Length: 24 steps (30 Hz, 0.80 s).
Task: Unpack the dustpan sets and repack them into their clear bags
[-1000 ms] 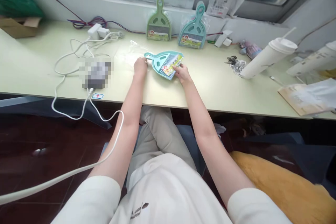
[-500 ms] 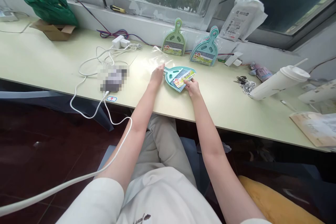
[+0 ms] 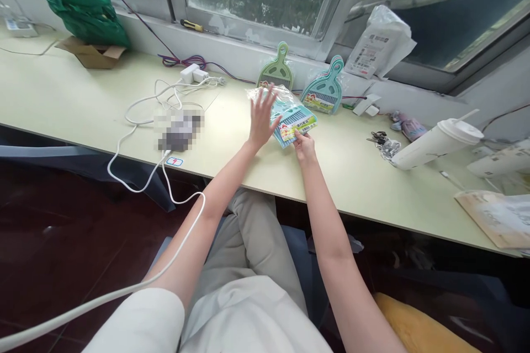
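A teal dustpan and brush set (image 3: 295, 117) with a printed card is tilted above the pale table, in front of me. Its lower right corner is pinched between the thumb and fingers of my right hand (image 3: 305, 146). Clear plastic film (image 3: 275, 94) covers its handle end. My left hand (image 3: 262, 118) is at the set's left side, fingers spread, over the film's left part. Whether its palm touches the film I cannot tell. Behind stand a green wrapped dustpan (image 3: 276, 70) and a stack of teal ones (image 3: 325, 88), leaning against the wall.
White cables and a plug adapter (image 3: 191, 74) lie left, beside a blurred dark object (image 3: 180, 129). Farther left, a green bag (image 3: 85, 15) sits on a cardboard box (image 3: 93, 55). Keys (image 3: 380, 138) and a white lidded cup (image 3: 436, 143) are right. A cable crosses my left arm.
My left hand has let go of the handle end and its fingers have spread. The plastic film now lies folded over the set, whose handle end is raised. The view has shifted slightly.
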### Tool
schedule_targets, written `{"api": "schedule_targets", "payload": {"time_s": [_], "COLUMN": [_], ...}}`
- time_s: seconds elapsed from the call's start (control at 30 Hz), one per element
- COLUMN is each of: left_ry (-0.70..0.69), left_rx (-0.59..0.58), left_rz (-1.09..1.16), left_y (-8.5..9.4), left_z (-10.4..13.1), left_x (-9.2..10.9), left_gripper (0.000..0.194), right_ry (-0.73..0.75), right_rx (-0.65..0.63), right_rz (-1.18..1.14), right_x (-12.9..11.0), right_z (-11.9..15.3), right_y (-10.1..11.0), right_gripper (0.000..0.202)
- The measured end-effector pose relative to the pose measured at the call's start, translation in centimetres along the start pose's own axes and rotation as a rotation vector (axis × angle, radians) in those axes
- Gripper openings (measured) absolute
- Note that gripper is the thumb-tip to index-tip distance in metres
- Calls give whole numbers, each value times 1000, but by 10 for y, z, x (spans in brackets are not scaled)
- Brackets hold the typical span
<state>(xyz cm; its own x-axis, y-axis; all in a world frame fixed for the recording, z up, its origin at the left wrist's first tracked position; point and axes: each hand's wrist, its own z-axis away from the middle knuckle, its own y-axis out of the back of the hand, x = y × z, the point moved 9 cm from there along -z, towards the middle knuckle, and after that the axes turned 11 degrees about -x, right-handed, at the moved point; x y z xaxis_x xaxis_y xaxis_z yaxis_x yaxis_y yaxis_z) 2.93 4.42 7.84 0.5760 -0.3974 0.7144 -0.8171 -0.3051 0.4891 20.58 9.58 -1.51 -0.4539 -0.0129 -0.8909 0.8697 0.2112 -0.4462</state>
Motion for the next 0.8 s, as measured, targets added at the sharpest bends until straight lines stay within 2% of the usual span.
{"api": "schedule_targets", "payload": {"time_s": [0.07, 0.13, 0.2, 0.27, 0.37, 0.47, 0.57, 0.7, 0.8], "left_ry": [140, 238, 258, 234, 225, 259, 207, 118, 170], "left_rx": [155, 183, 72, -79, -269, -398, -415, -363, -242], "left_rz": [110, 343, 659, 936, 1147, 1202, 1194, 1083, 1043], "left_y": [14, 11, -10, -35, -69, -89, -90, -84, -82], "left_z": [1, -2, -9, -12, -7, 1, 3, 6, 7], "left_x": [-11, -27, -37, -36, -28, -21, -12, -4, -13], "left_gripper": [68, 70, 64, 56, 51, 51, 52, 57, 54], "right_ry": [20, 34, 49, 99, 218, 276, 277, 283, 270], "right_rx": [9, -15, -46, -37, 58, 131, 139, 156, 151], "right_rz": [-22, -24, 6, 57, 124, 164, 168, 164, 176], "right_x": [-2, -3, -6, -12, -28, -37, -39, -40, -43], "right_z": [0, 0, 1, 4, 10, 15, 17, 19, 21], "right_y": [1, -2, -7, -11, -9, -7, -7, -7, -10], "right_gripper": [18, 19, 22, 25, 29, 31, 34, 39, 41]}}
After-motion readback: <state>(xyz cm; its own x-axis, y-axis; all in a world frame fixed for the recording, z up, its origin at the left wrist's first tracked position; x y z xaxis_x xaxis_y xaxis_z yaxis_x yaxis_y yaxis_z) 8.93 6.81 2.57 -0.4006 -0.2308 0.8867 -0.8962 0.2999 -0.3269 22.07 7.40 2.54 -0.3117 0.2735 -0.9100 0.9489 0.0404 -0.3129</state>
